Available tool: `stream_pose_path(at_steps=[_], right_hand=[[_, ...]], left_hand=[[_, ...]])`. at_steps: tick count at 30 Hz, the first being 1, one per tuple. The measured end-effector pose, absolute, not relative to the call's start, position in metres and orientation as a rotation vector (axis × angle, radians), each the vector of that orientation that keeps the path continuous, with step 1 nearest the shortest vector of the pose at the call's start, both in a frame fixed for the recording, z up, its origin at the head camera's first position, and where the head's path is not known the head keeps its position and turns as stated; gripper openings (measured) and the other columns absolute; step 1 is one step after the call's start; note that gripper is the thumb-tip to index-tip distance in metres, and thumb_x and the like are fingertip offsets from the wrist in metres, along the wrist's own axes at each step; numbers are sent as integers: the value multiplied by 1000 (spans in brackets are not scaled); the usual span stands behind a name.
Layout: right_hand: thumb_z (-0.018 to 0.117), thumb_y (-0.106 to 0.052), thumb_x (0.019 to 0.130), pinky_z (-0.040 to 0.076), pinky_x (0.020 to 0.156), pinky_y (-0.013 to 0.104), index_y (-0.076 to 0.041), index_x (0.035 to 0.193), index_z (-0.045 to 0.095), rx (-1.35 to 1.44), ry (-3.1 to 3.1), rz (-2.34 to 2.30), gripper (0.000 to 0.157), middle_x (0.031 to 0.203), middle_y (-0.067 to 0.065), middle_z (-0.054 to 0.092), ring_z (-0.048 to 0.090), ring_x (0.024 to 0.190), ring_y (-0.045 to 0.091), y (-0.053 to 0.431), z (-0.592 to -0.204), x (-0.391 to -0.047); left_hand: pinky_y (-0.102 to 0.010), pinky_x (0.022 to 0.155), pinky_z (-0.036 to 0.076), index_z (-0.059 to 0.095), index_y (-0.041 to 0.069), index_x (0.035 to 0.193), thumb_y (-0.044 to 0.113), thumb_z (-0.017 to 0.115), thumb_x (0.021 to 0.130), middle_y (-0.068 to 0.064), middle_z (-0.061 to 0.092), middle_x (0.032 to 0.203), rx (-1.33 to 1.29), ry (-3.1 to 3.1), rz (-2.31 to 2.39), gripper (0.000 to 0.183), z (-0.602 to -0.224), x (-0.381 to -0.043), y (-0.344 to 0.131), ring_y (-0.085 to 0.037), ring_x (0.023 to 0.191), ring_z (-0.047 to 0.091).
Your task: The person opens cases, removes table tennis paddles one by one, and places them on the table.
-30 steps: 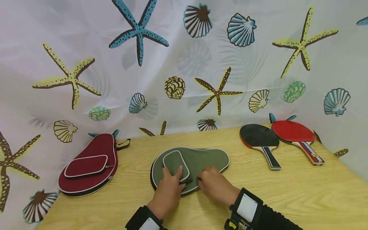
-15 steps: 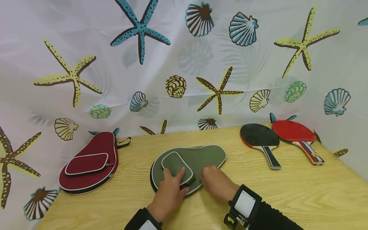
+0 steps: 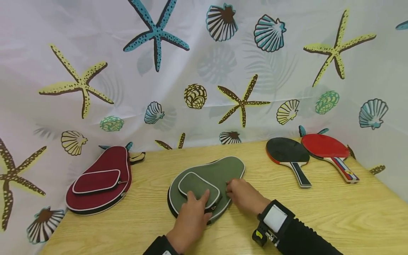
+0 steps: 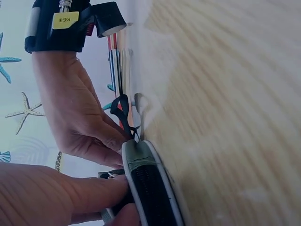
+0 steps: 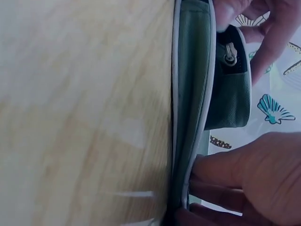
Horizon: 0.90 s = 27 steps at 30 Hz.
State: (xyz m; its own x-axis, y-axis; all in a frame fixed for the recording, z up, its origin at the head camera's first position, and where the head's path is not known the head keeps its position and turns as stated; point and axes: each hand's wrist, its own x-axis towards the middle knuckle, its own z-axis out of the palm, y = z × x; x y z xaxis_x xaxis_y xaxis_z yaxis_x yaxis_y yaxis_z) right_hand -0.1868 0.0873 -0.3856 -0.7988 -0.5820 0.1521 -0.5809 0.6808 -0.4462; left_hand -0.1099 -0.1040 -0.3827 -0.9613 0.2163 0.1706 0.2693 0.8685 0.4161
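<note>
A green table tennis paddle case [image 3: 220, 170] with white piping lies on the table in the middle of the head view, its narrow end toward the back right. My left hand [image 3: 192, 219] holds the case at its raised front pocket [image 3: 199, 187], fingers over the pocket and thumb low at the near edge. On the case's right edge my right hand [image 3: 245, 196] pinches the rim with curled fingers. In the right wrist view a metal zipper pull [image 5: 230, 55] shows on the pocket's side. A black strap loop [image 4: 123, 110] sticks out past the case in the left wrist view.
A dark red paddle case [image 3: 102, 180] lies at the left, with a black wrist loop [image 3: 137, 158]. At the back right lie a black-faced paddle [image 3: 287, 150] and a red-faced paddle [image 3: 325, 145]. A shell-and-starfish printed curtain [image 3: 178, 78] hangs behind the wooden table [image 3: 318, 212].
The green case has turned counter-clockwise; its narrow end has swung back and left, its near edge slightly forward toward me. Both hands have moved along with it. Paddles and red case stay put.
</note>
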Motion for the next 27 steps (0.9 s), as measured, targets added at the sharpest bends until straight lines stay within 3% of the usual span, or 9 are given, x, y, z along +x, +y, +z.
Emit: stream_pose_path(at_steps=[6, 10, 13, 15, 21, 27], right_hand=[[68, 10, 88, 55, 91, 47, -6, 71, 72, -982, 2862, -834, 24, 115, 19, 71, 65, 116, 37, 90, -384, -192], [68, 12, 87, 55, 91, 46, -7, 64, 67, -986, 2864, -852, 29, 116, 19, 71, 66, 115, 37, 90, -385, -192], [68, 11, 87, 55, 91, 46, -8, 63, 64, -1002, 2857, -847, 31, 116, 19, 71, 66, 115, 37, 90, -386, -193], [69, 11, 87, 55, 90, 45, -8, 63, 64, -1022, 2849, -847, 30, 116, 18, 71, 65, 115, 38, 89, -387, -194], [68, 11, 86, 56, 88, 43, -7, 65, 65, -1127, 2824, -843, 29, 110, 18, 72, 65, 116, 39, 90, -386, -201], [68, 13, 86, 54, 92, 49, -2, 85, 78, -1117, 2884, -792, 18, 114, 24, 67, 63, 114, 43, 95, -387, -208]], left_hand=[[-36, 61, 53, 56, 3, 143, 2, 84, 79, -26, 47, 109, -491, -2945, -719, 70, -374, -115, -116, -33, 77, 62], [-52, 84, 51, 46, 8, 151, 13, 92, 70, -27, 47, 124, -462, -2960, -734, 93, -369, -123, -136, -42, 109, 54], [-69, 99, 37, 40, 10, 155, 25, 94, 69, -33, 36, 146, -351, -3022, -804, 103, -370, -127, -150, -54, 135, 36], [-72, 104, 31, 35, 10, 157, 30, 93, 71, -35, 28, 154, -269, -3085, -879, 106, -372, -129, -157, -56, 143, 24], [-67, 103, 38, 29, 6, 159, 39, 89, 75, -42, 25, 153, -194, -3159, -921, 108, -379, -130, -162, -59, 144, 20], [-64, 95, 46, 31, -2, 156, 50, 79, 83, -48, 35, 142, -253, -3133, -731, 101, -387, -122, -146, -62, 135, 33]])
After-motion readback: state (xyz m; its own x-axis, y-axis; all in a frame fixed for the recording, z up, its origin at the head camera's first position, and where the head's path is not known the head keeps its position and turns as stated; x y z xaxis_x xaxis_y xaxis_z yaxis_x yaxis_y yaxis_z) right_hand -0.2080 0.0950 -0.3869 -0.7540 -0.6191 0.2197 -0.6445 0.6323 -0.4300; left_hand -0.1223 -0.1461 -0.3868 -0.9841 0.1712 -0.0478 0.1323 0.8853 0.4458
